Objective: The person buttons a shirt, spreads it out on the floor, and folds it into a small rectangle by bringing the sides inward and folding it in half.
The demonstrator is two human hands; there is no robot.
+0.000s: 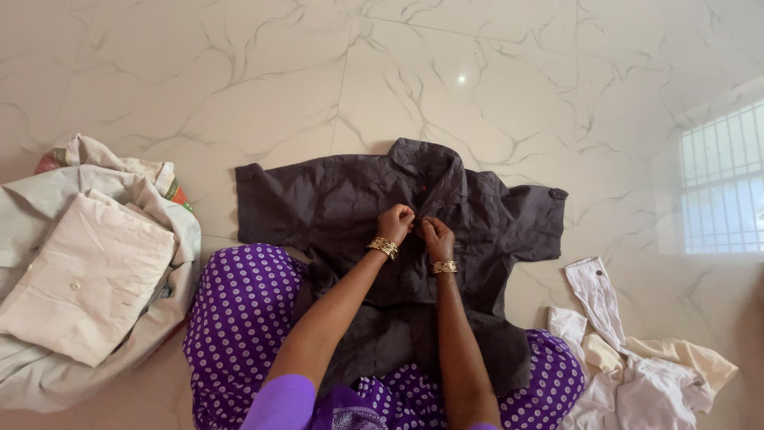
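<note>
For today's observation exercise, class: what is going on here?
A person sits on a white marble floor with a dark short-sleeved shirt spread flat in front of them. The left hand and right hand meet at the shirt's front placket, just below the collar, pinching the cloth there. A folded cream garment rests on a pile to their left; crumpled white clothes lie to their right.

left hand [395, 222]: fingers pinched | right hand [437, 236]: fingers pinched | hands nearly touching, arms extended
</note>
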